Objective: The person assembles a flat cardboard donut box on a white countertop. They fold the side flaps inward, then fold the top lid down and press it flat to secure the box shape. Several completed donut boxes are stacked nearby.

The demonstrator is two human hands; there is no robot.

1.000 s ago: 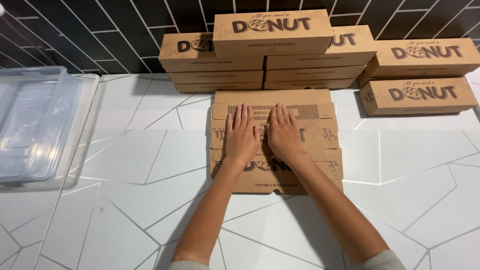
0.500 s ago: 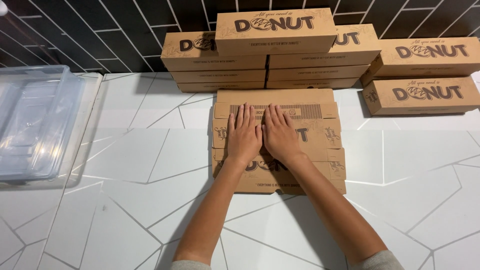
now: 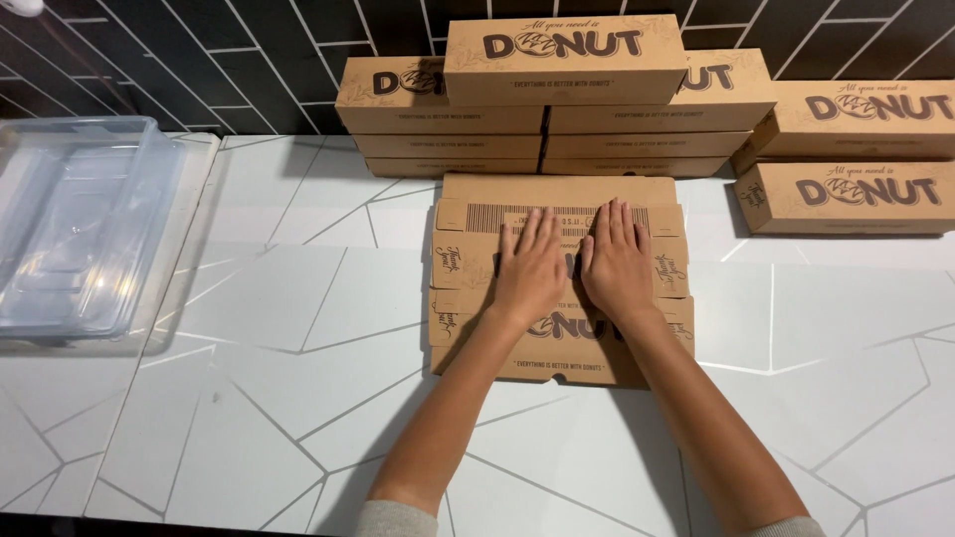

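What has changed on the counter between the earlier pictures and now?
Nothing has visibly changed. The left hand and the right hand still lie flat, side by side, on the flat brown cardboard box. The stacked brown boxes behind it and the clear plastic bin stayed where they were.

The flat box [image 3: 562, 283] is looking like matt brown cardboard; the bin [image 3: 85, 224] at the table's [image 3: 249, 398] left edge is showing clear glossy plastic.

left hand [image 3: 532, 267] | right hand [image 3: 619, 261] | both flat (palms down) on flattened brown box [image 3: 468, 268]
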